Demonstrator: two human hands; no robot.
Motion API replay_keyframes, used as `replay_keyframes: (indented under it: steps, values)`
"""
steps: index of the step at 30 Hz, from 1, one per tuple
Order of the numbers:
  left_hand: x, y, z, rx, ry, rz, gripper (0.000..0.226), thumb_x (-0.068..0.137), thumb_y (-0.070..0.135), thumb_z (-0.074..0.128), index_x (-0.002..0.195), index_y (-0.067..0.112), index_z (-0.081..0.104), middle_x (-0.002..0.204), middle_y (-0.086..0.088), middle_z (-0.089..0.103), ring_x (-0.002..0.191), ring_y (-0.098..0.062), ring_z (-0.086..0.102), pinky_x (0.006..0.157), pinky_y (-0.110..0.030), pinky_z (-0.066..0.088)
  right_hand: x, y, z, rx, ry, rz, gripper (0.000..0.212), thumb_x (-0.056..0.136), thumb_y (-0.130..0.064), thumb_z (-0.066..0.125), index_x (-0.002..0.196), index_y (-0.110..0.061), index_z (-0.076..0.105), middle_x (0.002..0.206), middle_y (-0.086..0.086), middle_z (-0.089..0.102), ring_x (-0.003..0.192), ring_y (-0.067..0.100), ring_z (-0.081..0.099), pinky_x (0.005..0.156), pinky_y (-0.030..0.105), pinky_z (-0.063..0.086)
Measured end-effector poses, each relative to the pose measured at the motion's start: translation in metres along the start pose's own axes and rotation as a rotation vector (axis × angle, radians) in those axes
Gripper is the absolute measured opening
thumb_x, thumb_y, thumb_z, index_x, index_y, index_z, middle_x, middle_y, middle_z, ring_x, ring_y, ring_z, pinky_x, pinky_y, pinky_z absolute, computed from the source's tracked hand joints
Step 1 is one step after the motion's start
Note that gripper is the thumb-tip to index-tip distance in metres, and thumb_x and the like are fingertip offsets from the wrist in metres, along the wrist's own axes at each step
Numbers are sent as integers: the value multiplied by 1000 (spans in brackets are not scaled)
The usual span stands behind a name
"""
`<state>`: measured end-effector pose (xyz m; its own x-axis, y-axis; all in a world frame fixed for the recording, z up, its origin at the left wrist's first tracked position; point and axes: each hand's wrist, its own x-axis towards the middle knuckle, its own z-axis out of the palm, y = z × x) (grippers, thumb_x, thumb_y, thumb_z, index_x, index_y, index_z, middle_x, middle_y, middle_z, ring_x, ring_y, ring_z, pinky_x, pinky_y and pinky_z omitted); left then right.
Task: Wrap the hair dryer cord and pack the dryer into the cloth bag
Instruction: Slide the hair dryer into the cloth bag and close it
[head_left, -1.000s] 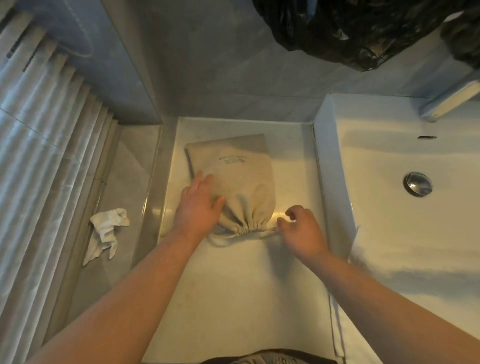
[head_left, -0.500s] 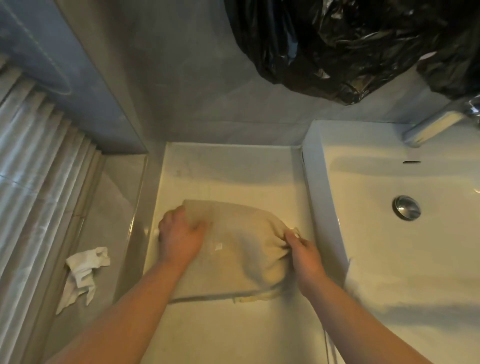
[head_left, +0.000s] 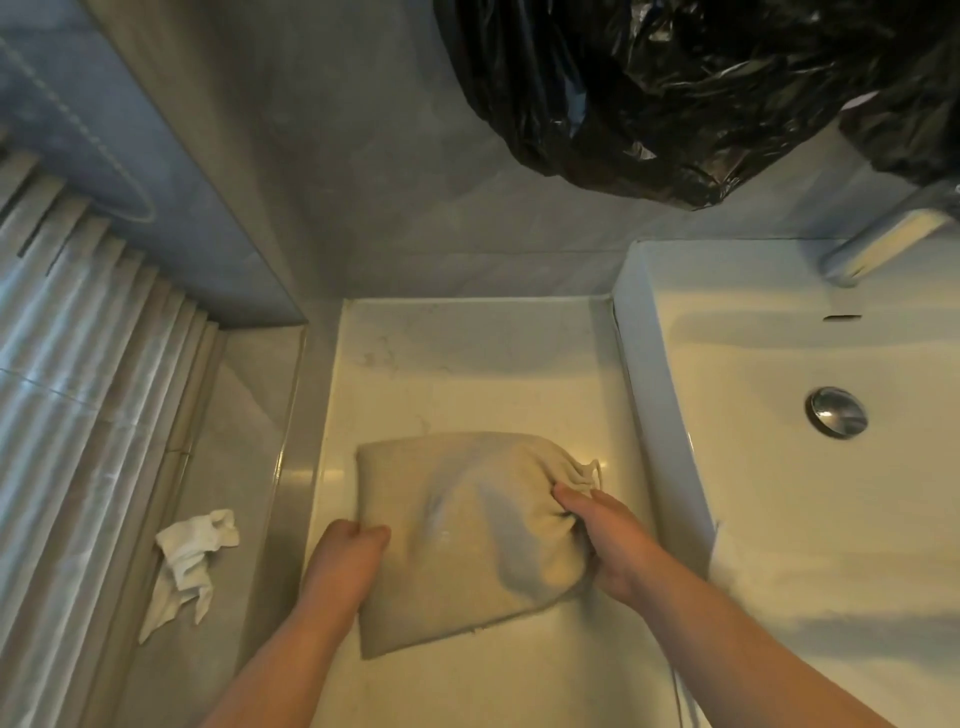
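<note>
1. Cloth bag (head_left: 467, 525), beige, lies crosswise on the pale counter (head_left: 467, 364), in the near half and left of the sink (head_left: 675, 467). Its gathered mouth points right and its flat closed end points left.
2. Left grip (head_left: 343, 561) is a bare hand at the bag's near-left edge. The fingers are curled tight and pinch the cloth there, with the knuckles up.
3. Right grip (head_left: 608, 540) is a bare hand at the bag's right end. Its fingers wrap the bunched neck just below the puckered mouth (head_left: 584, 470) and are closed around the fabric.
4. The bag bulges in the middle, with folds running toward the right grip. Its contents are hidden, so I cannot tell what is inside.
5. The bag's near-left corner rests on the counter. I cannot tell whether the right end is lifted, as the cloth is a bit blurred.
6. Both forearms come in from the near edge, one on each side of the bag.
7. The sink is white and rectangular and fills the right side. A round metal drain (head_left: 836, 410) sits in the basin, with the faucet (head_left: 883, 239) at the far right.
8. A black plastic bag (head_left: 675, 93), crinkled and shiny, hangs at the far top, above the counter and sink.
9. A crumpled white cloth (head_left: 189, 561) lies on a lower grey surface left of the counter, well apart from the bag.
10. A ribbed panel (head_left: 78, 389) runs along the far left edge.
</note>
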<state>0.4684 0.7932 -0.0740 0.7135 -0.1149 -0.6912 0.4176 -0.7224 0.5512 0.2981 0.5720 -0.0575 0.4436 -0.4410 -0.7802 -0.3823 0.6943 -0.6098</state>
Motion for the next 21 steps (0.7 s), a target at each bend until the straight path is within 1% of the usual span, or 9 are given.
replay_keyframes:
  steps: [1, 3, 8, 10, 12, 15, 17, 19, 21]
  values:
    - [-5, -6, 1, -22, -32, -25, 38, 74, 33, 66, 94, 1, 66, 86, -18, 72, 77, -32, 69, 63, -34, 52, -2, 0, 1, -10, 11, 0, 31, 85, -25, 70, 113, -13, 66, 103, 8, 76, 98, 24, 70, 85, 36, 54]
    - [-10, -12, 4, -114, -75, -40, 22, 87, 19, 67, 98, 0, 66, 89, -20, 73, 78, -32, 70, 62, -33, 53, -7, -1, 5, -8, 14, -4, 29, 85, -24, 70, 112, -14, 67, 103, 8, 75, 97, 24, 70, 81, 34, 54]
    - [-26, -17, 6, -159, 14, 123, 8, 86, 7, 72, 93, 5, 69, 83, -12, 73, 73, -25, 66, 62, -31, 49, -24, -4, -3, -8, -14, -35, 34, 83, -24, 72, 115, -13, 66, 105, 8, 75, 97, 25, 69, 85, 36, 55]
    - [-36, -21, 5, -200, 7, 157, 4, 87, 6, 71, 90, 7, 69, 80, -11, 72, 71, -25, 64, 63, -32, 49, -36, -6, -9, 53, -52, -75, 29, 85, -16, 70, 114, -12, 65, 104, 8, 74, 92, 22, 71, 74, 32, 57]
    - [-50, -20, 6, -267, -8, 209, 6, 84, 7, 73, 88, 9, 69, 82, -12, 73, 76, -27, 66, 70, -37, 52, -52, -10, -15, 94, -100, -141, 25, 88, -7, 65, 112, -13, 63, 100, 6, 74, 84, 16, 71, 65, 27, 57]
    - [-74, -6, 5, -375, -16, 308, 11, 86, -1, 69, 93, 7, 69, 88, -17, 73, 84, -30, 66, 81, -46, 52, -82, -24, -29, 109, -156, -261, 21, 89, -3, 61, 107, -14, 64, 91, 2, 75, 77, 12, 72, 65, 26, 56]
    - [-92, 13, 6, -448, -49, 378, 19, 87, -6, 65, 105, 0, 67, 98, -22, 71, 91, -32, 65, 88, -50, 51, -104, -36, -44, 121, -190, -343, 22, 90, -5, 59, 109, -14, 65, 96, 4, 75, 81, 13, 72, 68, 25, 56]
    - [-117, 34, 11, -497, -87, 468, 27, 84, -2, 69, 111, 1, 67, 104, -22, 72, 93, -32, 66, 89, -49, 51, -126, -47, -64, 145, -215, -405, 23, 92, -9, 57, 113, -13, 65, 103, 6, 75, 88, 15, 72, 73, 27, 55]
    - [-146, 55, 21, -521, -95, 558, 28, 81, 5, 73, 109, 8, 69, 104, -19, 74, 93, -31, 67, 89, -46, 53, -148, -54, -89, 183, -233, -464, 20, 93, -11, 54, 109, -15, 66, 97, 4, 76, 85, 14, 73, 70, 27, 55]
